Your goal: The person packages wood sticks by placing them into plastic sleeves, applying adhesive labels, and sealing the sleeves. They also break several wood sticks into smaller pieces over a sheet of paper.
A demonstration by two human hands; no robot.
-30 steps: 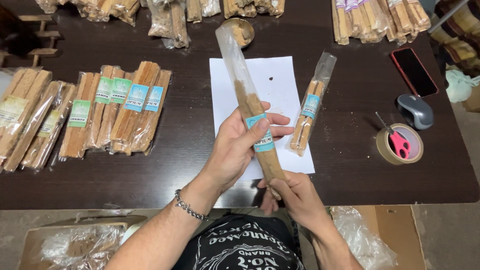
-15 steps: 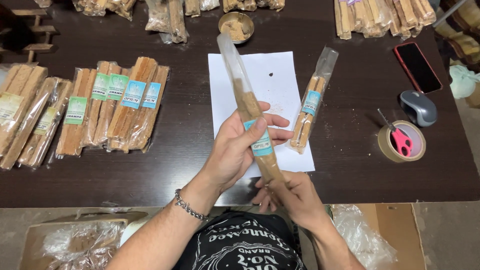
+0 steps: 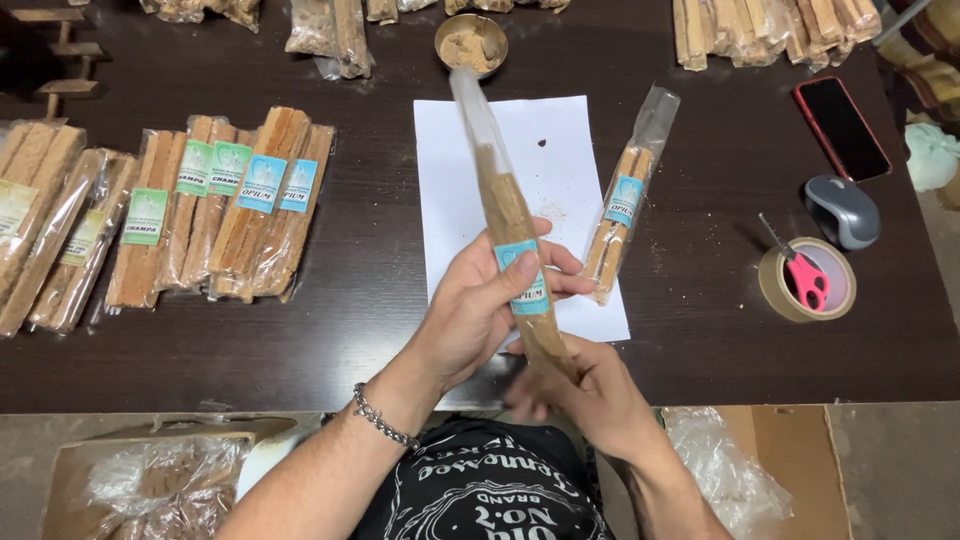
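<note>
I'm looking down at both hands over a dark wooden table (image 3: 350,330). My left hand (image 3: 478,310) wraps the middle of a long clear packet of brown sticks (image 3: 508,215), thumb lying across its blue label and the fingers curled behind it, pressed close together. The packet tilts up and away from me, its empty plastic top reaching toward a small brass bowl (image 3: 471,44) of brown powder. My right hand (image 3: 585,390) grips the packet's lower end from beneath (it's blurred, so I cannot tell exactly how those fingers are set, only that they close around the bottom).

Under the hands lies a white paper sheet (image 3: 560,160) dusted with brown crumbs, and on its right edge a second packet with a blue label (image 3: 626,200) lies flat. To the left, a row of finished packets (image 3: 215,205) with green and blue labels lies side by side, some overlapping. On the right side of the table there's a roll of brown tape (image 3: 805,280) with red-handled scissors (image 3: 800,272) resting across it, a grey mouse (image 3: 842,211) just beyond, and a dark phone in a red case (image 3: 841,127) farther back.
</note>
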